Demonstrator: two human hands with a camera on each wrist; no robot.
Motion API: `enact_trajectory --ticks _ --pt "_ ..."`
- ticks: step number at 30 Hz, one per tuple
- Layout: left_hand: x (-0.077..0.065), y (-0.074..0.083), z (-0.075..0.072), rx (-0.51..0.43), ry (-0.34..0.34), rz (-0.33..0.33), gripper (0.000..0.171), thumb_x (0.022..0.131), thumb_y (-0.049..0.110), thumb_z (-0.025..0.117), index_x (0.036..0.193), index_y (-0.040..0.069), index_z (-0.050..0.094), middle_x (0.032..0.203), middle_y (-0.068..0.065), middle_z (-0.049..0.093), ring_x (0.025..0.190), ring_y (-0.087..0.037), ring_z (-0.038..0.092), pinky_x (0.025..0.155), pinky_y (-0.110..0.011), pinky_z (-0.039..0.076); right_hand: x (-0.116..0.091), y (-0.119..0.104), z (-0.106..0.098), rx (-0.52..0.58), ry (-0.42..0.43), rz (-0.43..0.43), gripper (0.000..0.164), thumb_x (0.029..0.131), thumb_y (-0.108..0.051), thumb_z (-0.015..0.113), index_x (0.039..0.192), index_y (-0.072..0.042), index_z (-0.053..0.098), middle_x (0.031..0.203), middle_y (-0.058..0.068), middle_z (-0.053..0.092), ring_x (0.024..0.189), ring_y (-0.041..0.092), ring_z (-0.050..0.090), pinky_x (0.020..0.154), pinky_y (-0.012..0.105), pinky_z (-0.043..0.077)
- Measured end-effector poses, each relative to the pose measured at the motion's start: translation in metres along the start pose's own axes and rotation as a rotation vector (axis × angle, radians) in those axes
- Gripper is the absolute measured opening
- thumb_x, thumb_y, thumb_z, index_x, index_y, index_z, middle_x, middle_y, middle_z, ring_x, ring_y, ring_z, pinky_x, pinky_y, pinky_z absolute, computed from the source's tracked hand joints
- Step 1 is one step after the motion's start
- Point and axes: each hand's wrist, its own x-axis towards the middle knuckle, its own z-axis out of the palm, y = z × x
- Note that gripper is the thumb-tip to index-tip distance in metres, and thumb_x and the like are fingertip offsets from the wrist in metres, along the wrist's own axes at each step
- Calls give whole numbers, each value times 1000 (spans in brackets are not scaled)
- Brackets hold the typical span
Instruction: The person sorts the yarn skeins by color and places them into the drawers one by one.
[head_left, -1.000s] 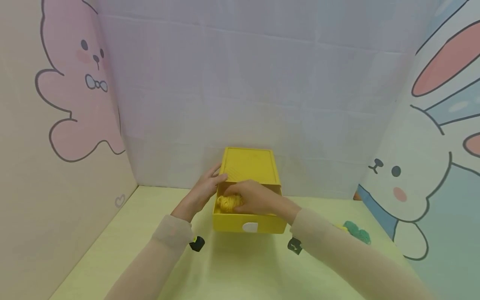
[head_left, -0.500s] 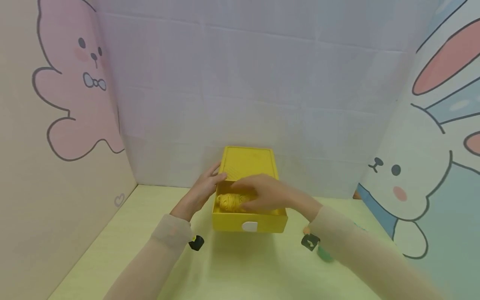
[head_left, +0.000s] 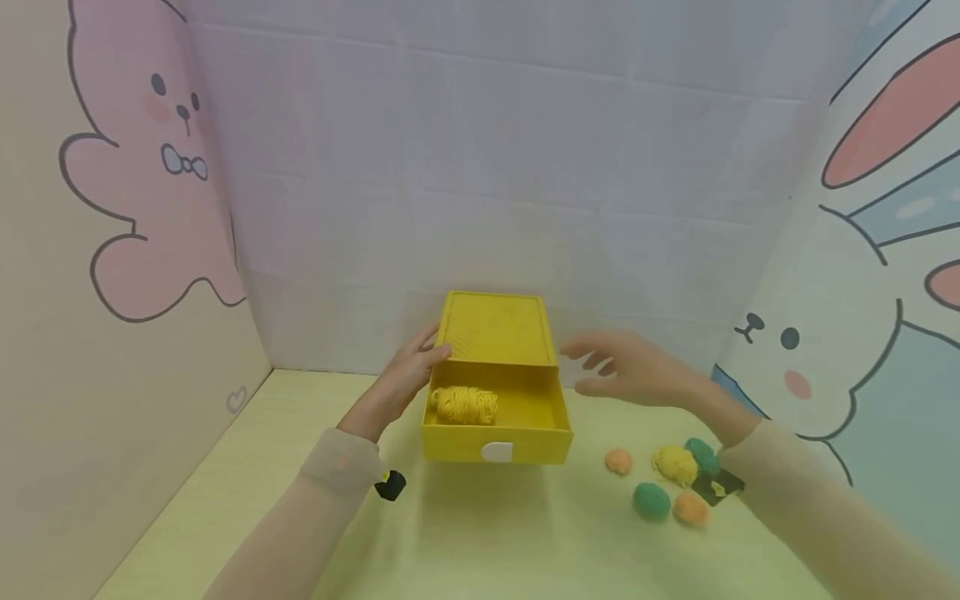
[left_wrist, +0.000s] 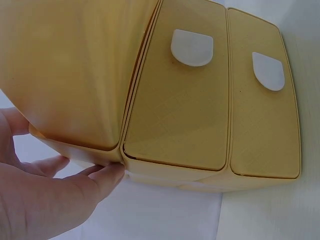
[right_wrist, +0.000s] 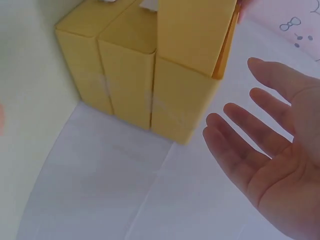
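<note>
A yellow drawer cabinet (head_left: 498,329) stands against the back wall, its top drawer (head_left: 450,446) pulled out toward me. Inside, on the drawer's left side, lies a skein of yellow yarn (head_left: 465,405). My left hand (head_left: 405,375) rests on the cabinet's upper left side, thumb at the top edge. In the left wrist view, its fingertips (left_wrist: 114,172) touch the side wall below the extended drawer, beside two closed lower drawers with white tabs. To the right of the cabinet, my right hand (head_left: 637,371) hovers with loosely spread fingers, holding nothing; its palm (right_wrist: 280,175) shows bare in the right wrist view.
Several small fuzzy balls lie on the table to the right: an orange ball (head_left: 618,461), a yellow ball (head_left: 677,464), a green ball (head_left: 652,501) and others near the right wrist's black strap piece (head_left: 717,486). Fabric walls (head_left: 525,167) with cartoon animals enclose the table.
My right hand has let go of the yarn, lifted out of the drawer and moved right. The yarn stays in the drawer, and the left hand keeps its place. More balls are uncovered.
</note>
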Motion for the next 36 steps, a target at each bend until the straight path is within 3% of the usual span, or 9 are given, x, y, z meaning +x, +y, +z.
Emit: enact_trajectory --ticks 7,14,21,29,36 --pt "-1 -1 -1 -8 -5 6 74 111 35 56 172 28 16 175 -14 23 160 -36 27 131 -57 20 -32 49 1 -57 44 94 50 97 -17 79 142 -2 64 135 20 69 109 34 71 87 48 64" --pt "-2 1 -1 5 -7 6 74 111 36 56 172 29 16 175 -15 22 160 -36 25 131 -58 19 -66 101 17 -135 49 162 53 92 -17 84 136 5 64 127 30 68 100 41 73 80 50 64" --pt "-2 2 -2 8 -4 7 73 111 36 56 172 29 16 175 -15 23 160 -37 26 130 -59 19 -91 141 36 -132 11 244 55 91 -20 85 135 7 64 123 31 70 95 42 75 80 53 64" --pt "-2 3 0 10 -2 5 73 111 36 56 172 29 16 175 -14 22 161 -36 24 131 -59 19 -110 160 61 -134 10 300 53 87 -15 84 132 6 65 113 30 72 88 35 74 77 51 61" --pt "-3 2 2 8 -1 4 73 111 36 56 172 30 18 175 -12 24 161 -34 23 131 -58 18 -120 172 76 -166 23 295 53 83 -14 87 127 8 68 115 29 73 102 48 71 89 64 58"
